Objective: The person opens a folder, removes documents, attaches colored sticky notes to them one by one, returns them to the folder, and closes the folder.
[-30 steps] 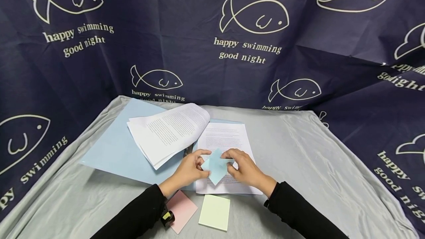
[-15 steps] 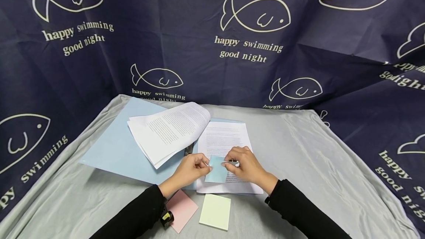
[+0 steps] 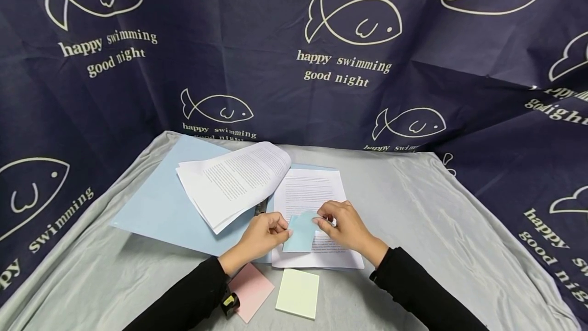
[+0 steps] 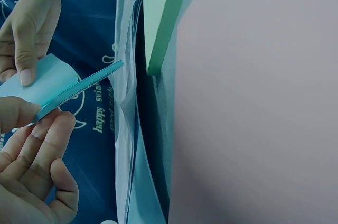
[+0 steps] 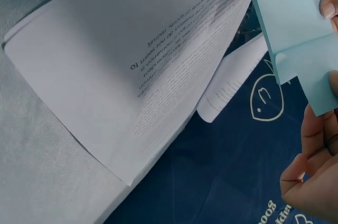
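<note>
My left hand point(image 3: 264, 231) pinches a light blue sticky note pad point(image 3: 296, 241) by its left edge, above printed pages point(image 3: 309, 186). Between the thumb and fingers of my right hand point(image 3: 348, 226) is the pad's top sheet point(image 5: 314, 76), bent up and partly lifted off the pad. In the right wrist view the sheet stays joined to the pad along a crease. Edge-on in the left wrist view, the pad point(image 4: 79, 89) shows its thickness, with the lifted sheet point(image 4: 47, 78) behind it.
A pink sticky note pad point(image 3: 251, 292) and a pale green one point(image 3: 297, 294) lie on the grey cloth near the front. Turned-over pages point(image 3: 234, 180) curl across the open blue folder point(image 3: 158, 198). A dark fish-print curtain point(image 3: 275, 65) hangs behind.
The blue pad has been turned from a diamond angle to nearly square. My right hand has drawn the top sheet up and to the right, while the left hand keeps its pinch.
</note>
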`<state>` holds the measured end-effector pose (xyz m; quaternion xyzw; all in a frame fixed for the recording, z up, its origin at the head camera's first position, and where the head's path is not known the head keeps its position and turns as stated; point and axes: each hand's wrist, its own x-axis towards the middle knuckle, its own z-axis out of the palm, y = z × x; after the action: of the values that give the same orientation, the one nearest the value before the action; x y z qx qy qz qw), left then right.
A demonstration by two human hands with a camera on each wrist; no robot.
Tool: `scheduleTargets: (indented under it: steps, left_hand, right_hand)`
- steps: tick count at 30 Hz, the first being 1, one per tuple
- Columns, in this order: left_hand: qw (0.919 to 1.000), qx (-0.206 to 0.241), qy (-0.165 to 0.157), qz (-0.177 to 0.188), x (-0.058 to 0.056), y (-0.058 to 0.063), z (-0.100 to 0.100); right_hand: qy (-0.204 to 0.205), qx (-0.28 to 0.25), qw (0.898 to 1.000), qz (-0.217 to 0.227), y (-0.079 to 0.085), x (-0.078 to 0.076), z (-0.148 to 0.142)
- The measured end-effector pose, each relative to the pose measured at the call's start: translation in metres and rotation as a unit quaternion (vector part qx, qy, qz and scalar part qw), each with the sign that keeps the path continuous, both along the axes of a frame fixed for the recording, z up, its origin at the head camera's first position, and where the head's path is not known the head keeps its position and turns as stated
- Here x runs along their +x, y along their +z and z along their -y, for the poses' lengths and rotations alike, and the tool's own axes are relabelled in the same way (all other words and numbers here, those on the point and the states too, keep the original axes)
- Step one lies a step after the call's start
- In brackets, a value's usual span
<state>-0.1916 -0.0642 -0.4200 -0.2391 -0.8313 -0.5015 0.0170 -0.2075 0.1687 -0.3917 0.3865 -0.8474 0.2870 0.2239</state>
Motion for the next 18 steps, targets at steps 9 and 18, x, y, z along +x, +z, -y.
scheduleTargets:
  steps: [9,18]
  left_hand:
    - [1.0,0.005,0.006,-0.003,0.0005,0.0013,0.0006]
    - [0.9998,0.014,0.006,-0.013,0.0003,0.0032,0.001]
  right_hand:
    - [-0.02,-0.011,0.999,0.025,0.0015,-0.0009,-0.0013]
    - [-0.024,-0.068,0.989,0.127,0.0044,-0.0039,-0.0025]
